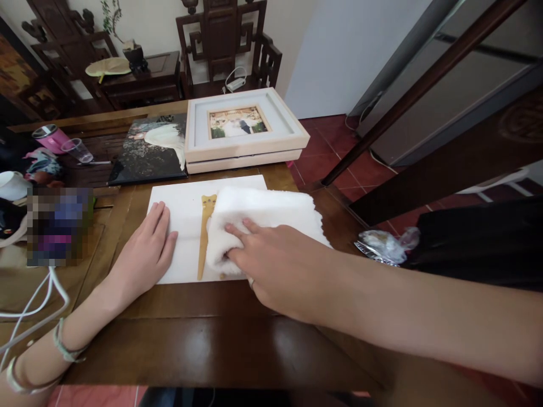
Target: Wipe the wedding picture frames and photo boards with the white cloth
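A white rectangular board (pixel 182 237) lies on the wooden table, with a long narrow yellow cat figure (pixel 206 237) upright across its middle. My left hand (pixel 148 243) rests flat on the board's left side, fingers stretched out and holding nothing. Over the right part of the board is spread a fluffy white cloth (pixel 275 206); its left edge reaches the cat figure. My right hand (pixel 271 263) presses down on this cloth, its fingers dug into the folds and gripping it. The cloth hides the board's right side.
Behind the board sit a framed photo (pixel 237 121) in a thick pale frame and a dark photo panel (pixel 153 147). To the left are a pink mug (pixel 53 138), a clear plastic cup (pixel 77 150) and white cables (pixel 57 288). A plastic bag (pixel 386 243) lies at right.
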{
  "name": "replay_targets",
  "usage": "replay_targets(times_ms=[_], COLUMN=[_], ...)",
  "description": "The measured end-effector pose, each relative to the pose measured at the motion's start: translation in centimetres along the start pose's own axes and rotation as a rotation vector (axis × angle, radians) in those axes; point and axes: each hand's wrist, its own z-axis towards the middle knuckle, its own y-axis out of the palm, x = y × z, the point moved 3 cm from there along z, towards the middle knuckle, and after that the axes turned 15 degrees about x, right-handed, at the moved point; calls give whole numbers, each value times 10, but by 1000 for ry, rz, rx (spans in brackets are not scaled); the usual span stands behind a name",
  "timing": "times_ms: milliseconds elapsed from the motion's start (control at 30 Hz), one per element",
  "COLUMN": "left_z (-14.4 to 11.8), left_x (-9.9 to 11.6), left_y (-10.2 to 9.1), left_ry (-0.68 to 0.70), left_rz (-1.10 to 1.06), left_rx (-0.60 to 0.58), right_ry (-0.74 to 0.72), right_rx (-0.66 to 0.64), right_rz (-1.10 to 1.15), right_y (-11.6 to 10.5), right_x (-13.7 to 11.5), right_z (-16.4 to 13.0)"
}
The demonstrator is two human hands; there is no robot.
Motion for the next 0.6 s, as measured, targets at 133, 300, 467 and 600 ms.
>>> replay_targets(times_ms=[133, 300, 467, 600], left_z=[0, 0, 1, 1], left_x=[0, -1, -2, 0], left_y=[1, 1, 3, 3], left_ry=[0, 3, 0, -3], left_rz=[-2, -22, -37, -30], left_rx=[-4, 1, -7, -16], right_ry=[28, 43, -11, -62], right_rx=[52, -36, -94, -84], right_rz=[-38, -42, -8, -18], right_y=[5, 6, 8, 8], right_x=[8, 1, -16, -22], right_z=[9, 9, 0, -3])
